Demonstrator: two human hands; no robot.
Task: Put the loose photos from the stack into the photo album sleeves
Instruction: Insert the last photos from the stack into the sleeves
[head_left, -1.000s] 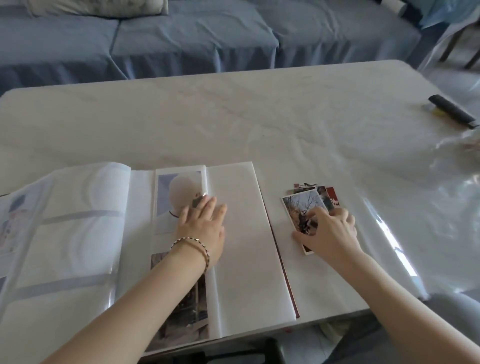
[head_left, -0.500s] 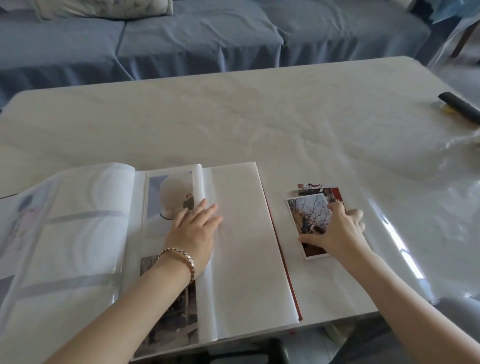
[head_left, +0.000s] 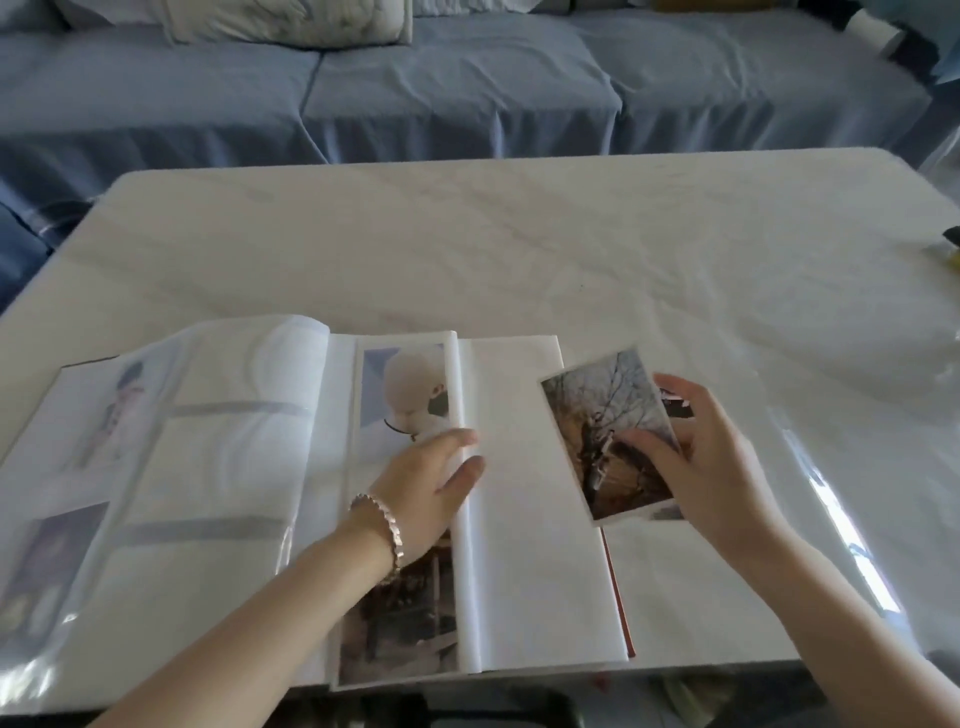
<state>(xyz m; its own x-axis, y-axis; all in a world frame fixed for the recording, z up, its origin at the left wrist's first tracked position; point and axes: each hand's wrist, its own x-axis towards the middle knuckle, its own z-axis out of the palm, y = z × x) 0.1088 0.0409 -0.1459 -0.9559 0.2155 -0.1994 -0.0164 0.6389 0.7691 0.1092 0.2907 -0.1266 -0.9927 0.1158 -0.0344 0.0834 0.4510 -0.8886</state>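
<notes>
White marble-look table (head_left: 519, 234), blue covered sofa (head_left: 467, 93) behind, pale cushion (head_left: 291, 21), soft daylight

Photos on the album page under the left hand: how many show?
2: upper photo just beyond the left hand, lower photo under its wrist; the hand may hide another.

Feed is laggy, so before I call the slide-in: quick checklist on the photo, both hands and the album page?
1. Grip: right hand pinches the photo, thumb on front: ok.
2. Clearance: photo off the stack: ok.
3. Hold-down: left hand flat on the album: ok.
4. Opening: a way into the white page: cannot tell.
5. Alignment: photo tilted over the album's right edge: not ok.
</notes>
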